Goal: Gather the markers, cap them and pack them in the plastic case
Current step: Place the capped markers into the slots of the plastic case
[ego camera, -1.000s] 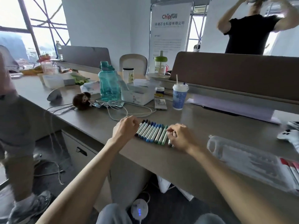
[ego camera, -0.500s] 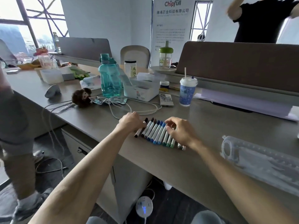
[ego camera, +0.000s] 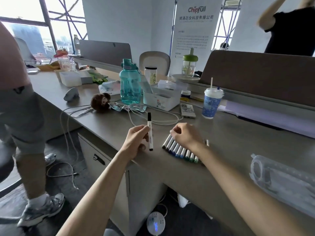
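My left hand (ego camera: pixel 136 142) pinches a white marker with black caps (ego camera: pixel 150 132) and holds it nearly upright just above the desk edge. To its right a row of several white markers with blue and green ends (ego camera: pixel 180 149) lies side by side on the grey desk (ego camera: pixel 230 133). My right hand (ego camera: pixel 185 136) rests on the far end of that row, fingers curled over the markers. One more marker end (ego camera: pixel 207 142) pokes out right of my wrist. The clear plastic case (ego camera: pixel 279 178) lies at the right near the desk's front edge.
White cables (ego camera: pixel 162 119), a teal water bottle (ego camera: pixel 130 82), a white box (ego camera: pixel 162 99), a plush toy (ego camera: pixel 100 103) and a paper cup with a straw (ego camera: pixel 212 102) stand behind the markers. A person stands at the left (ego camera: pixel 20 106), another behind the partition (ego camera: pixel 288 31).
My left hand has lifted the black-capped marker out of the row's left end and raised it upright. My right hand stays on the row.
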A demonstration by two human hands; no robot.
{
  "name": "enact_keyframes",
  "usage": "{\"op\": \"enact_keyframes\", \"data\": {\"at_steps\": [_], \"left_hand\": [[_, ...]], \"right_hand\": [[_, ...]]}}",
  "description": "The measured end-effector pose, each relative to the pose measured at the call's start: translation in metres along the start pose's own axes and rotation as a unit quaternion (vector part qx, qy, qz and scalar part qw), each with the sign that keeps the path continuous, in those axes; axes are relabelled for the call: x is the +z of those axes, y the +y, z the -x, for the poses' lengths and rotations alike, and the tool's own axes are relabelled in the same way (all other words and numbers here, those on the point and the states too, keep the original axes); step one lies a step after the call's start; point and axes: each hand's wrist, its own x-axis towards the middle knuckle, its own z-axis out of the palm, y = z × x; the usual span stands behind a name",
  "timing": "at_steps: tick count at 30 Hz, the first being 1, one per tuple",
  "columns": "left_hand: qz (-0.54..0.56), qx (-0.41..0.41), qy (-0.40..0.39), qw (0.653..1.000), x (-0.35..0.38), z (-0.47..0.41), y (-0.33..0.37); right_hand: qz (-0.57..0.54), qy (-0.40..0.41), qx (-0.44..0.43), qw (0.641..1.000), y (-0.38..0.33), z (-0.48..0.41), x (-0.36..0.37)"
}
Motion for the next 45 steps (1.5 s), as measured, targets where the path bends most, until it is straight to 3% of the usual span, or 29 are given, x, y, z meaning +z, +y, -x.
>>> {"op": "enact_keyframes", "data": {"at_steps": [9, 27, 30, 34, 39, 45], "left_hand": [[0.043, -0.004, 0.006, 0.999, -0.001, -0.001, 0.001], [0.038, -0.011, 0.028, 0.999, 0.000, -0.001, 0.000], [0.039, -0.014, 0.038, 0.998, 0.000, 0.000, 0.002], [0.038, -0.017, 0.029, 0.999, -0.001, 0.001, 0.004], [0.015, -0.005, 0.014, 1.000, 0.005, 0.007, 0.011], [-0.009, 0.045, -0.118, 0.992, 0.082, 0.039, 0.026]], "right_hand": [[0.141, -0.056, 0.034, 0.988, -0.026, -0.030, 0.012], [0.153, -0.066, 0.070, 0.983, -0.042, -0.034, 0.024], [0.082, -0.068, 0.107, 0.989, -0.041, -0.038, 0.026], [-0.127, -0.037, 0.134, 0.982, -0.033, -0.036, 0.011], [-0.311, -0.046, 0.099, 0.944, -0.002, 0.001, -0.037], [-0.482, 0.045, 0.060, 0.873, 0.050, 0.071, -0.101]]}}
